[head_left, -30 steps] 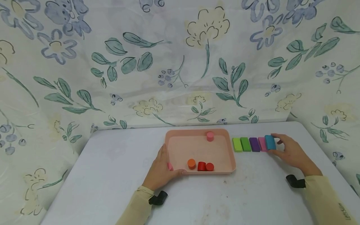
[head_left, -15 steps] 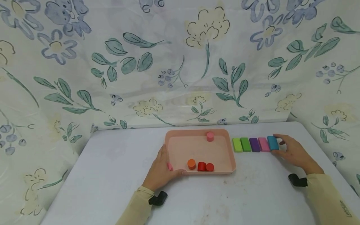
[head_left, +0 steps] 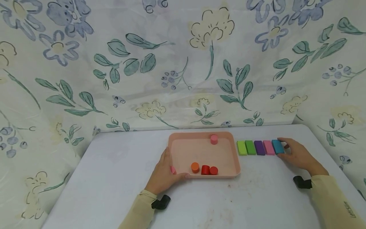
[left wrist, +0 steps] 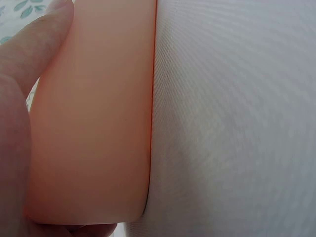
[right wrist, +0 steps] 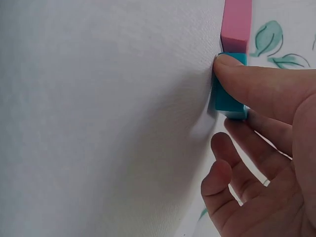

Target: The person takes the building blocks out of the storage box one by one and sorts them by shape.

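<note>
My right hand [head_left: 300, 155] pinches a blue rectangular block [head_left: 278, 147] at the right end of a row on the table. In the right wrist view, the thumb lies on the near end of the blue block [right wrist: 231, 94], close to the pink block [right wrist: 236, 22]. My left hand [head_left: 163, 173] holds the front left corner of a shallow peach tray [head_left: 217, 176], thumb along the front wall and fingers along the left side. The left wrist view shows the tray's outer wall [left wrist: 98, 123] filling the space beside the thumb.
Inside the tray lie an orange cylinder [head_left: 195, 167], two red cylinders [head_left: 205, 170] and a pink cylinder [head_left: 214, 139]; another pink piece [head_left: 172, 170] is partly behind the left hand. Yellow-green [head_left: 241, 148], green [head_left: 250, 147], purple [head_left: 259, 148] and pink [head_left: 268, 147] blocks continue the row.
The blue block, at first overlapping the pink one, has shifted right and then slightly down to sit beside it in the row. The left hand and tray stay in place.
</note>
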Demonstrator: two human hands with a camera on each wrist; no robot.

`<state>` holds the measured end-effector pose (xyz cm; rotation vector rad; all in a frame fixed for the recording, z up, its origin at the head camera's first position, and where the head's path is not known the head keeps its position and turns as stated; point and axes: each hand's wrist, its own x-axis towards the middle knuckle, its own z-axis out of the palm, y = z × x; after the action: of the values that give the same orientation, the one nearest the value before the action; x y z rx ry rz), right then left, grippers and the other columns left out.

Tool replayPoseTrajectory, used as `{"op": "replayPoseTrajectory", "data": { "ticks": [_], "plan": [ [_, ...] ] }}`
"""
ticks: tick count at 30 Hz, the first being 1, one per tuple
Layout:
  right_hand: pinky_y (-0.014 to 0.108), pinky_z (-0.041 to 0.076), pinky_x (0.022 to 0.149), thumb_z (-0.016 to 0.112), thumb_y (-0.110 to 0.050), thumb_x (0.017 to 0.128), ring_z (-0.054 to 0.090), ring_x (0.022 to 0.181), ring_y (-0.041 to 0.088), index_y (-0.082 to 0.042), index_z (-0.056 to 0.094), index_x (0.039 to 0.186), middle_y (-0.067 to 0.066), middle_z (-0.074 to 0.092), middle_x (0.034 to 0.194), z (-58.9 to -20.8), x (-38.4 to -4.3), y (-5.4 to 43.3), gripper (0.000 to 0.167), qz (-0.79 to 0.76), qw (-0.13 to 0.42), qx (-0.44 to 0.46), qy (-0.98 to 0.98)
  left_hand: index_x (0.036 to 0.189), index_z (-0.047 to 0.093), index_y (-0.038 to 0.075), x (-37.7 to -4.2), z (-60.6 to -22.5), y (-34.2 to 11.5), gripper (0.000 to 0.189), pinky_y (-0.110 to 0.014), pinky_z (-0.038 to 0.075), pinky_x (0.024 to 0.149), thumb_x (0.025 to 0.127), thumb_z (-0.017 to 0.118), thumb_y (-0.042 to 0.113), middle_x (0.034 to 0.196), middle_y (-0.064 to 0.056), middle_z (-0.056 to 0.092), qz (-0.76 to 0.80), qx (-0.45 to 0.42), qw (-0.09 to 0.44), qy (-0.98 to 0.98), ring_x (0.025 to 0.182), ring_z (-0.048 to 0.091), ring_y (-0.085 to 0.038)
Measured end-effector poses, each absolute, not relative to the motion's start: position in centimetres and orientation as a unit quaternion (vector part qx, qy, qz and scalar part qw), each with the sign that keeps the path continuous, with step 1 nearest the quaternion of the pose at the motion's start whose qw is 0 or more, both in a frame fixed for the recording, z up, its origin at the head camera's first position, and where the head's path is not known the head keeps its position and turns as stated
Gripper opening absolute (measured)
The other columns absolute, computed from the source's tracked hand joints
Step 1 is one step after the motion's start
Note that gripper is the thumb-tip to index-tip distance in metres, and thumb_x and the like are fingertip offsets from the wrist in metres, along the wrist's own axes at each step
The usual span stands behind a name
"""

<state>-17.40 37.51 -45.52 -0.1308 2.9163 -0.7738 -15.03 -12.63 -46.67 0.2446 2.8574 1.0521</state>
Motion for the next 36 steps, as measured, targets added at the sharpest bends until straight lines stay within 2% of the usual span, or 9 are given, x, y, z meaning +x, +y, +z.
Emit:
{"op": "replayPoseTrajectory", "data": {
  "ticks": [17,26,36],
  "plan": [
    [0.065,0.047,0.091,0.071,-0.011,0.090,0.050,0.111,0.053,0.016,0.036,0.141,0.041,0.046,0.130,-45.1,-17.4,37.6,0.068,-0.254,0.081,-0.041,0.963,0.161,0.006,0.003,-15.1,-46.8,-12.7,0.135,-0.056,0.033,0.113,0.069,0.081,0.068,0.166,-0.017,0.016,0.346,0.083,0.043,0.933,0.146,0.031,-0.037],
    [0.066,0.047,0.091,0.073,-0.018,0.089,0.048,0.113,0.054,0.010,0.033,0.146,0.039,0.043,0.132,-45.0,-17.2,37.5,0.075,-0.248,0.091,-0.002,0.965,0.161,0.004,0.005,-15.1,-46.7,-12.7,0.136,-0.055,0.033,0.114,0.069,0.080,0.069,0.166,-0.016,0.014,0.343,0.081,0.047,0.935,0.146,0.030,-0.036],
    [0.059,0.053,0.085,0.075,-0.015,0.090,0.048,0.113,0.050,0.005,0.035,0.148,0.035,0.039,0.140,-43.9,-16.2,35.8,0.073,-0.267,0.047,-0.024,0.962,0.161,0.005,0.003,-15.1,-46.6,-12.7,0.135,-0.055,0.033,0.114,0.070,0.081,0.067,0.166,-0.016,0.015,0.344,0.085,0.045,0.934,0.147,0.030,-0.037]
  ]
}}
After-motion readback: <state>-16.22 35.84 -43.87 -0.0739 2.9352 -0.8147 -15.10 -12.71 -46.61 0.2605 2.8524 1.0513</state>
